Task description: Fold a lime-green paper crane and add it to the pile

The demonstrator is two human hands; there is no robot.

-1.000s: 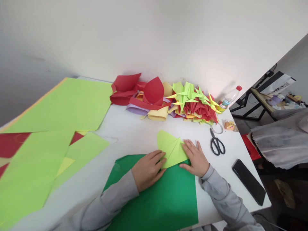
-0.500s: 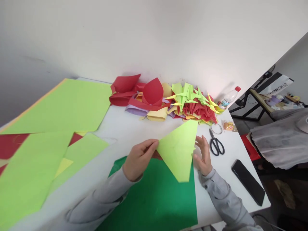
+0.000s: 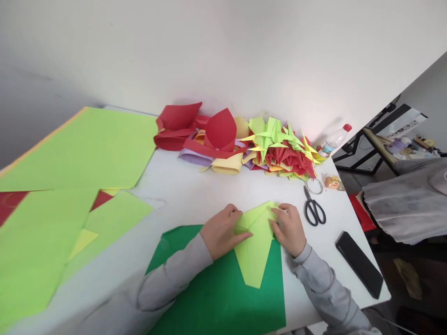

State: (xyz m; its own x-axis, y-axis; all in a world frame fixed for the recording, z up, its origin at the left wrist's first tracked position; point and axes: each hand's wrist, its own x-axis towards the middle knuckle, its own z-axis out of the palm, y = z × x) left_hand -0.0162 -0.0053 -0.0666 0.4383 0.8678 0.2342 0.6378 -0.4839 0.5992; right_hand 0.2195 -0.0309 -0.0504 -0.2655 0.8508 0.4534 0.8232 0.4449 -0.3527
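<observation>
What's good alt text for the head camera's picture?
A person's left hand and right hand hold folded lime-green paper partly over a dark green sheet on a white table. Behind lie spiky red and green paper shapes; black-handled scissors lie to the right.

Plain lime-green folded paper [image 3: 254, 260] over a solid deep-green sheet [image 3: 230, 302] at the near edge of the tabletop [image 3: 188, 195]; along the far edge, red, lilac and cream curled papers [image 3: 221, 128]; toward the right edge, black-handled scissors [image 3: 310, 211].
</observation>
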